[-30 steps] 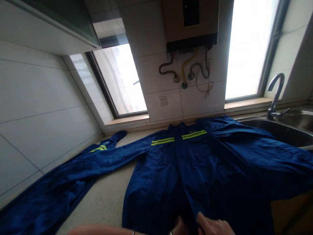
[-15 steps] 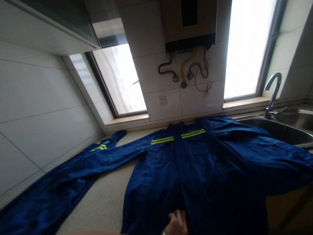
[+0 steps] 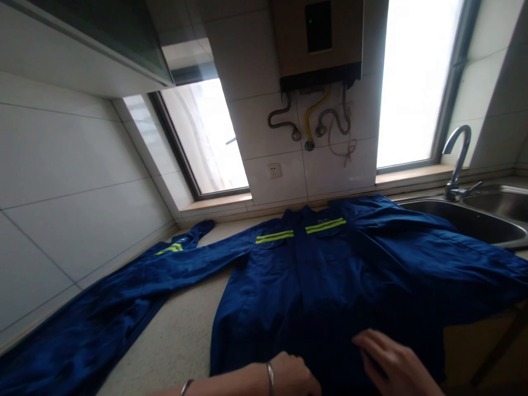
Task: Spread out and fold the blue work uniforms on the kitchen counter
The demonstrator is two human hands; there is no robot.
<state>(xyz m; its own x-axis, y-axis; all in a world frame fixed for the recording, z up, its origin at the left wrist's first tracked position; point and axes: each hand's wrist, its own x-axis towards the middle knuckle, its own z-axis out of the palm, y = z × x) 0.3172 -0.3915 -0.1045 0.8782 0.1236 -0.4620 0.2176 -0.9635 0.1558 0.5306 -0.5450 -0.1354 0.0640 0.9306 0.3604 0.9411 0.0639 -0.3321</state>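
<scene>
A dark blue work jacket (image 3: 264, 286) with yellow-green reflective chest stripes lies spread face up, its collar toward the wall. At the bottom of the view, my left hand (image 3: 295, 374) is closed over the lower front of the jacket, knuckles up; its fingertips are hidden. Two silver bangles circle that arm. My right hand (image 3: 390, 360) is over the jacket's lower front to the right, fingers stretched out and thumb apart, with nothing visible in it. Another blue garment (image 3: 82, 308) with a reflective stripe lies on the left, partly under one jacket sleeve.
A pale speckled countertop (image 3: 173, 324) runs under the garments. The right sleeve reaches along a steel sink (image 3: 429, 212) with a tall faucet (image 3: 460, 159). A water heater (image 3: 319, 41) with hoses hangs on the tiled wall. An overhead cabinet (image 3: 111, 49) juts out at upper left.
My right hand has come into view at lower right. More of my left forearm shows, and that hand sits slightly lower. The jacket's lower front gap has narrowed.
</scene>
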